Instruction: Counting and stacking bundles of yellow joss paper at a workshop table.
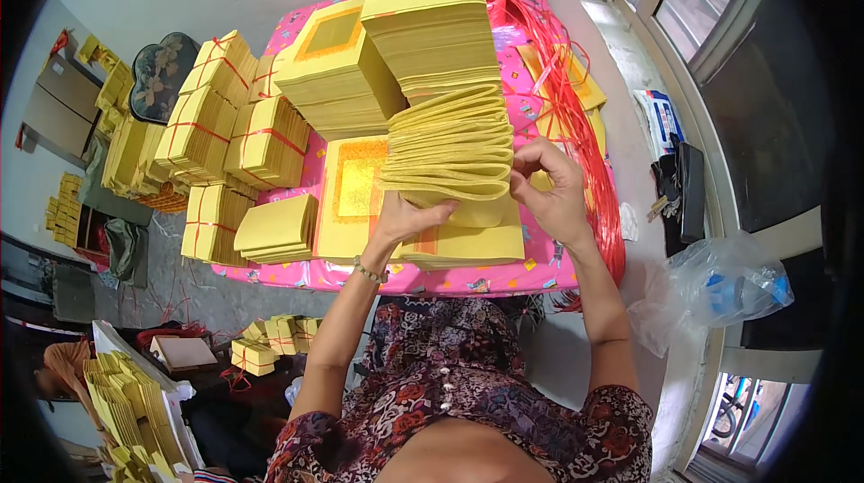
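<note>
Both hands are at the work here, and the yellow folded pack (450, 148) sits between them, directly ahead of the body, above flat yellow sheets (486, 244) at the near side of the pink-covered bench (450, 282). Its layers run left to right, rounded folds at the right end, and that end is where the right hand (552, 188) comes in, thumb and forefinger drawn narrow at the edge; whether a layer is pinched between them, I cannot tell. The left hand (405, 220) holds the pack's near left corner, thumb laid along the lower front (its other fingers are hidden). So each hand has its own end, both right up close. Just beyond the pack a tall yellow stack (432, 42) walls off the far side, with a broader stack (337, 78) beyond to the left. A small folded pile (277, 226) lies left of the left forearm, tied bundles (193, 127) crowd farther out, and loose red strands (612, 231) trail down the bench's right edge, close outside the right wrist.
</note>
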A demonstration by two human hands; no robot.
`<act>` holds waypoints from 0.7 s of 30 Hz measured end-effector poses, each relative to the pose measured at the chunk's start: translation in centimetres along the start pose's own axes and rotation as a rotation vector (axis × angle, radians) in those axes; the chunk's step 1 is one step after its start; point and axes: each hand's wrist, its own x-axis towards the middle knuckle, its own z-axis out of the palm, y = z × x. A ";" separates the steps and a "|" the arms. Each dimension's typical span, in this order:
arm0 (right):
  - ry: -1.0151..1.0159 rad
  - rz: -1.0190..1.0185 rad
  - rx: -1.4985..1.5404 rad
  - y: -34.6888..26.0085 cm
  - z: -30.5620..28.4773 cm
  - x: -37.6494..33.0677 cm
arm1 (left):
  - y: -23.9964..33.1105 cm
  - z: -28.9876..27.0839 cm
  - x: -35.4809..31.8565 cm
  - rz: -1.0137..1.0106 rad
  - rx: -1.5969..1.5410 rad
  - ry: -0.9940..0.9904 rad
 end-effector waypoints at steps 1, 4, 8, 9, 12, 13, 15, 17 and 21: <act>0.000 0.001 -0.002 0.1 0.0 0.0 | 0.1 0.1 0.1 0.023 -0.019 0.000; 0.011 0.007 0.018 0.4 -0.1 -0.1 | 0.6 0.4 0.1 -0.017 0.040 0.040; -0.006 0.143 0.123 0.3 0.0 -0.8 | 0.3 0.4 0.0 -0.021 0.063 0.053; 0.028 0.119 0.103 0.2 0.3 -1.0 | 0.3 0.4 0.0 -0.020 0.061 0.055; 0.112 -0.082 -0.108 -0.9 1.3 -1.8 | 0.5 0.6 0.1 0.008 0.051 0.070; 0.120 -0.111 -0.182 -0.3 1.2 -2.1 | 0.7 0.7 0.2 0.002 0.088 0.057; 0.097 -0.117 -0.219 -0.1 1.1 -2.1 | 0.8 0.7 0.1 -0.003 0.128 0.045; 0.075 -0.124 -0.256 0.2 0.8 -1.9 | 0.5 0.5 0.2 -0.022 0.145 0.074; 0.029 -0.040 -0.048 0.6 0.5 -0.8 | 0.4 0.4 0.2 -0.048 0.081 0.057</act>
